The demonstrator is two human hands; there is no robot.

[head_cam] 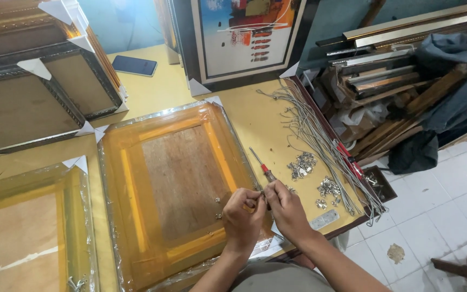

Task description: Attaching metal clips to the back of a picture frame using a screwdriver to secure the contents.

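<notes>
My left hand [242, 215] and my right hand [286, 211] meet over the lower right edge of a picture frame [179, 178] lying face down, wrapped in clear plastic and yellow-brown tape. My left fingers pinch a small metal piece, too small to identify. My right hand grips a red-handled screwdriver [262, 167] whose shaft points away from me. Small metal hangers [301, 165] lie in piles just right of my hands.
A bundle of grey wires [320, 135] runs along the yellow table's [152, 92] right edge. More wrapped frames [22, 238] lie at left, a dark frame [33, 103] behind, a phone [134, 65], a painting [247, 32], and a box of moulding offcuts [385, 92] at right.
</notes>
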